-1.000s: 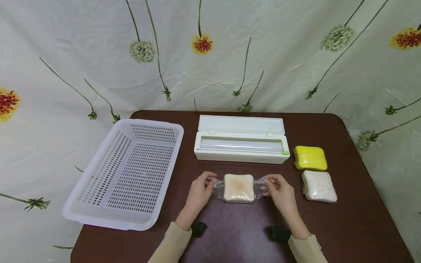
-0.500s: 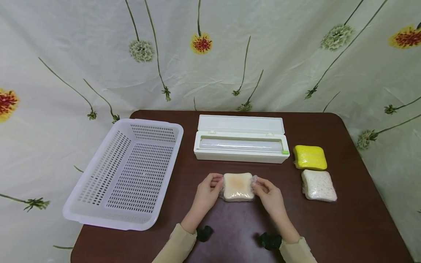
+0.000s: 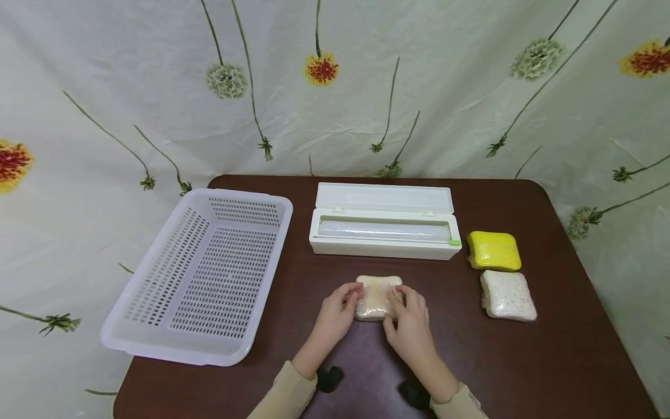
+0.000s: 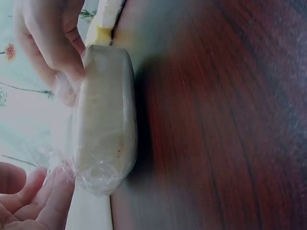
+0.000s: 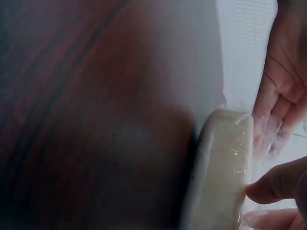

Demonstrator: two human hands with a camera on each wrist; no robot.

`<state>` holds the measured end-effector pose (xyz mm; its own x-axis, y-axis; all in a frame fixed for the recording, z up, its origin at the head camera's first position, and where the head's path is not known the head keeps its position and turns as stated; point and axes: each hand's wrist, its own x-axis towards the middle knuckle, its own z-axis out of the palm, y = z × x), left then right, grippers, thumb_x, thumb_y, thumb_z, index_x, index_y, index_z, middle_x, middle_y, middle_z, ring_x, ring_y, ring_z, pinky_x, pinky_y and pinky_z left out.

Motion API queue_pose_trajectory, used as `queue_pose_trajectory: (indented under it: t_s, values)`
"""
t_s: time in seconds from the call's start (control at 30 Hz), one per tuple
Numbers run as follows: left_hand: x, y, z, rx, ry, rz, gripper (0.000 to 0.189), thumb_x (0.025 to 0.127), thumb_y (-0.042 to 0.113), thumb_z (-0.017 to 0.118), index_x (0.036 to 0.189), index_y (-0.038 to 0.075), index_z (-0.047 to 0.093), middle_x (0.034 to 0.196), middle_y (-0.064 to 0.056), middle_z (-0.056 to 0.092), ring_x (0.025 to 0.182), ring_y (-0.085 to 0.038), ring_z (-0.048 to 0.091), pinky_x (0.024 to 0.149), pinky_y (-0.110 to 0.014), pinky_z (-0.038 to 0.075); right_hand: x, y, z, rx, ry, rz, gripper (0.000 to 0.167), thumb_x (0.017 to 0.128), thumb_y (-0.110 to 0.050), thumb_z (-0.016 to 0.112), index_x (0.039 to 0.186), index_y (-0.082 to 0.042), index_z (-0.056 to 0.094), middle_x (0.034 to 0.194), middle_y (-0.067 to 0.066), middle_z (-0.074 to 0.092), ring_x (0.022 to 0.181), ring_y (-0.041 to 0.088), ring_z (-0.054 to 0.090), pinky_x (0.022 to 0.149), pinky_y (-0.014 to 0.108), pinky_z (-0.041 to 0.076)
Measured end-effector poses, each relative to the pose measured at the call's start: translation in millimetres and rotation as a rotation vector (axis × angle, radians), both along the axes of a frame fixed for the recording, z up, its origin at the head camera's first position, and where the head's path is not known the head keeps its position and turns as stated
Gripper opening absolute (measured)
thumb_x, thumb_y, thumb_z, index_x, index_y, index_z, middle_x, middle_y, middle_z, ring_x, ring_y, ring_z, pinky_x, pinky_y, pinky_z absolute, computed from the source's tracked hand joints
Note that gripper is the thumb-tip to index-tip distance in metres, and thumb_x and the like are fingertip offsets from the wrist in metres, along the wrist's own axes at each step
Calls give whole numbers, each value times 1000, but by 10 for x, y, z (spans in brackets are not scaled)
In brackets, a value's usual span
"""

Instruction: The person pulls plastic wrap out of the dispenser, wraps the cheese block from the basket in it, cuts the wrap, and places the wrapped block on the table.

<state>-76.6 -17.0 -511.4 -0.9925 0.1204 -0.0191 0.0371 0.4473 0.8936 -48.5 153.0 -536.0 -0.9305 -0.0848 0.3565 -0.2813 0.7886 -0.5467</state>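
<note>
A thick, cream-coloured slice of bread [image 3: 376, 302] with a toasted-looking top lies on the table in clear plastic wrap. From its left side my left hand [image 3: 337, 311] reaches over the edge, pinching a gathered end of the plastic wrap [image 4: 45, 155]. My right hand [image 3: 410, 326] is at the other side, its curled fingers on the wrap over the top face. In the right wrist view, the right thumb [image 5: 268, 184] touches the bread's upper edge. Bunched film shows by the right fingertips [image 4: 72, 72] in the left wrist view.
Behind the bread stands a white wrap dispenser [image 3: 384, 247], lid raised, roll inside, with a green slider. To the right lie a yellow wrapped block [image 3: 494, 251] and a speckled white wrapped slice [image 3: 508, 295]. A white perforated basket [image 3: 280, 244] stands at the left.
Both hands have moved inward from the outstretched wrap ends to over the bread, folding the ends onto its top. The bread, dispenser and basket have stayed in place.
</note>
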Motion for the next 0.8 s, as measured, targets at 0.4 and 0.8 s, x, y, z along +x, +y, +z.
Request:
queue_pose_trajectory:
  t_s: [0.4,0.8]
  values:
    - [190,180,28,-146,51,-87,40,94,-3,53,134,-5,56,139,-20,56,127,-36,54,101,-50,48,78,-59,-50,195,-131,133,65,91,-13,66,141,17,38,153,35,28,141,52,29,108,62,36]
    - [388,405,-60,-342,176,-145,43,94,-2,51,135,-15,49,148,-30,41,138,-42,36,107,-54,41,80,-25,-37,283,-160,190,58,96,-17,58,144,11,40,157,25,30,144,46,28,111,60,34]
